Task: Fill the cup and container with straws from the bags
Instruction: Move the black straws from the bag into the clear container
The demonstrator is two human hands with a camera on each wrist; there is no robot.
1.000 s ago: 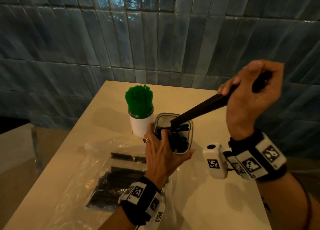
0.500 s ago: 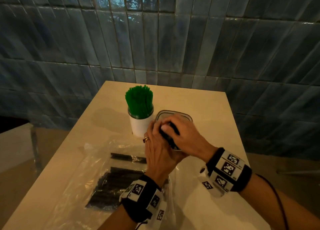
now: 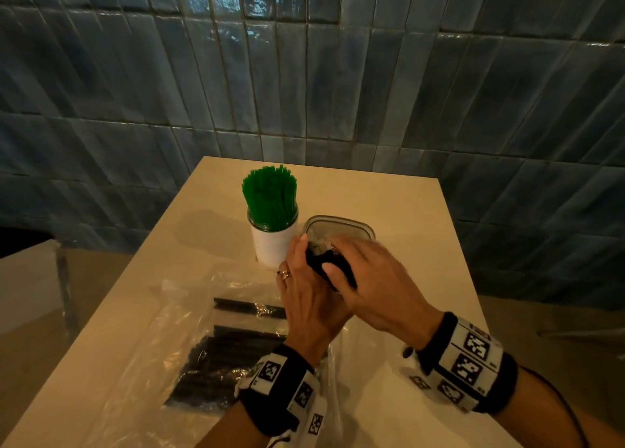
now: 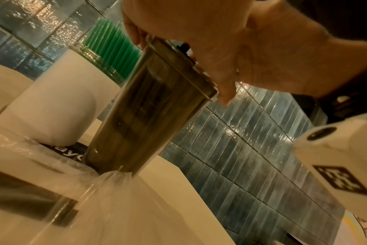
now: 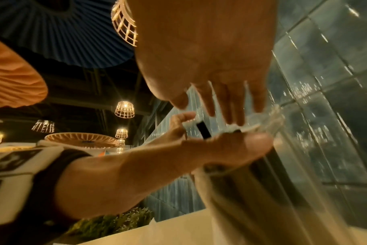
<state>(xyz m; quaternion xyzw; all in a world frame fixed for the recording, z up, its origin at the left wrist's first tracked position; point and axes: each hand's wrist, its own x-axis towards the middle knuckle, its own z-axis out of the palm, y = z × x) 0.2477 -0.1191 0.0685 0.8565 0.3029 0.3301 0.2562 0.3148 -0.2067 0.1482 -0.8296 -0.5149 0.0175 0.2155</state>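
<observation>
The right hand lies flat, fingers straight, over the mouth of the clear container, its palm pressing down on the tops of the black straws that stand inside. The left hand is curled against the container's near side, thumb and fingers round the rim, steadying it; from the right wrist view one black straw end pokes up between the two hands. The step in hand looks like seating the black straws level in the container, which appears well filled, though the hands hide most of its opening.

Just left of the left hand stands the white cup, packed with upright green straws, so that half of the task seems done. Nearer the person, below the left wrist, a clear plastic bag lies flat on the bench with more black straws inside it.

The next move probably calls for lifting the right hand away, reaching to the bag for another bunch, and keeping the container braced meanwhile so it does not tip.
</observation>
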